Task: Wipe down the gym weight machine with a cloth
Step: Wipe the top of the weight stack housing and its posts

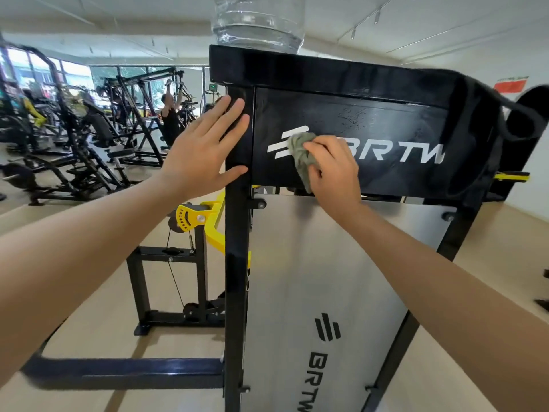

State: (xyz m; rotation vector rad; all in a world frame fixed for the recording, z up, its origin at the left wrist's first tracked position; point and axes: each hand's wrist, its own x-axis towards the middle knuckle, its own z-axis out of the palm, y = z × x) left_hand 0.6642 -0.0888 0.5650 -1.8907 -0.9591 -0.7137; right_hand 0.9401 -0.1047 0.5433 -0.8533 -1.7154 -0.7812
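Cloth under right hand on black panel, left hand beside.

Two hands, one cloth, one weight machine, one bottle.

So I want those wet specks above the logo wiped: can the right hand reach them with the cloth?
Probably yes. The right hand presses the cloth on the same black panel, just below and left of the wet specks, and nothing stands between them.
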